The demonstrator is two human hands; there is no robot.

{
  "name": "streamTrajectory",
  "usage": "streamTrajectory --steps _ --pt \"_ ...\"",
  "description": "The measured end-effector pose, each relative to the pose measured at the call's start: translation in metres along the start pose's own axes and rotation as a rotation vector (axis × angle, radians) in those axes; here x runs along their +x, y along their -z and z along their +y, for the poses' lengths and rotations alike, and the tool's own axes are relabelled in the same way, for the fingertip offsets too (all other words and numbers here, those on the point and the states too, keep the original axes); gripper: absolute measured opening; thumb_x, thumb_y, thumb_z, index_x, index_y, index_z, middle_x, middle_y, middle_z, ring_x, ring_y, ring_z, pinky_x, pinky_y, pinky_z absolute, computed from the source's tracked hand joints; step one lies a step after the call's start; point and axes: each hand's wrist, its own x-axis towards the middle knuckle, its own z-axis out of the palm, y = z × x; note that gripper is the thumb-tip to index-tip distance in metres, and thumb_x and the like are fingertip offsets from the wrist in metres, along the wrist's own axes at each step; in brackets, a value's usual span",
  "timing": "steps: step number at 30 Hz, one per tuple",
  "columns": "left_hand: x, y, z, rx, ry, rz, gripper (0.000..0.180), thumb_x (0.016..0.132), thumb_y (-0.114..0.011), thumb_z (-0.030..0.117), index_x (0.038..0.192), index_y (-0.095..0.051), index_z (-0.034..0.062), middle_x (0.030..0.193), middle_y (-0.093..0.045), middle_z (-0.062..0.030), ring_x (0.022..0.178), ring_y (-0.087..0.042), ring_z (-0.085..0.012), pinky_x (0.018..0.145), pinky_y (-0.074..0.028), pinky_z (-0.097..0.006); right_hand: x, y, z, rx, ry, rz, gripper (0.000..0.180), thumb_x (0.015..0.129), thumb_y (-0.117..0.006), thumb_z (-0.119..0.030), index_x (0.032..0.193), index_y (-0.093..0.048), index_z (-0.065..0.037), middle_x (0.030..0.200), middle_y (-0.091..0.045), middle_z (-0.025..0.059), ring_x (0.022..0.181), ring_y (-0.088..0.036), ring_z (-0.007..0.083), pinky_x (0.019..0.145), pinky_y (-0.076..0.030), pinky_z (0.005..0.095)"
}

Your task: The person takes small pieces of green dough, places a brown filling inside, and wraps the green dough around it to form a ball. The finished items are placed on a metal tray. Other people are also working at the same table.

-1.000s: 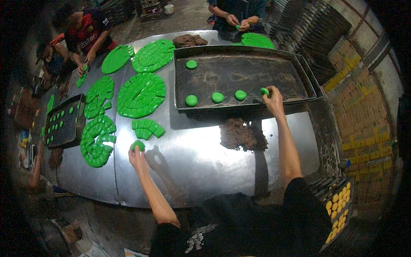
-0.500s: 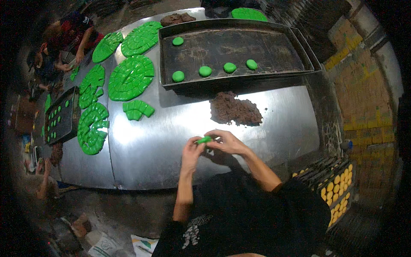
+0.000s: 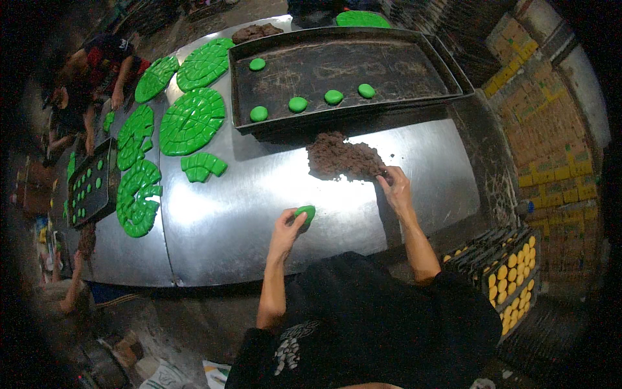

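We see a steel table (image 3: 259,214) carrying a dark tray (image 3: 414,71), a brown filling heap (image 3: 343,159), green dough discs (image 3: 192,121) and a small tray (image 3: 91,185).

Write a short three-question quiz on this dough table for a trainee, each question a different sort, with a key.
1. True or false: the left hand holds a green dough piece.
2. What does the right hand touch?
A. the brown filling pile
B. the dark baking tray
C. the cut green dough discs
3. How many green dough balls lie on the dark baking tray?

Key
1. True: its fingers pinch the piece just above the steel table.
2. A: the fingertips rest at the pile's near right edge.
3. Five: four in a row along the near side, one farther back on the left.
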Motion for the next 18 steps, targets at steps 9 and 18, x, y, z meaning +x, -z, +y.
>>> streamTrajectory --steps 9,18 --pt "-0.003 -0.012 0.013 -0.161 0.001 0.028 0.042 0.096 -0.069 0.030 0.119 -0.065 -0.0048 0.103 -0.068 -0.0067 0.089 -0.061 -0.0110 0.076 -0.049 -0.026 0.005 -0.010 0.033 0.187 -0.367 0.116 0.020 0.090 -0.069 -0.007 0.109 -0.071 0.000 0.101 -0.071 0.0113 0.085 -0.070 0.0186 0.076 -0.057 0.0315" --pt "0.016 -0.042 0.015 -0.260 0.079 -0.104 0.047 0.097 -0.068 0.030 0.125 -0.061 -0.0060 0.108 -0.068 -0.0082 0.094 -0.063 -0.0125 0.081 -0.051 -0.027 -0.012 0.012 -0.061 0.835 -0.360 -0.393 0.033 0.097 -0.064 -0.013 0.124 -0.061 0.008 0.119 -0.063 0.0171 0.107 -0.065 0.0244 0.094 -0.057 0.0347"
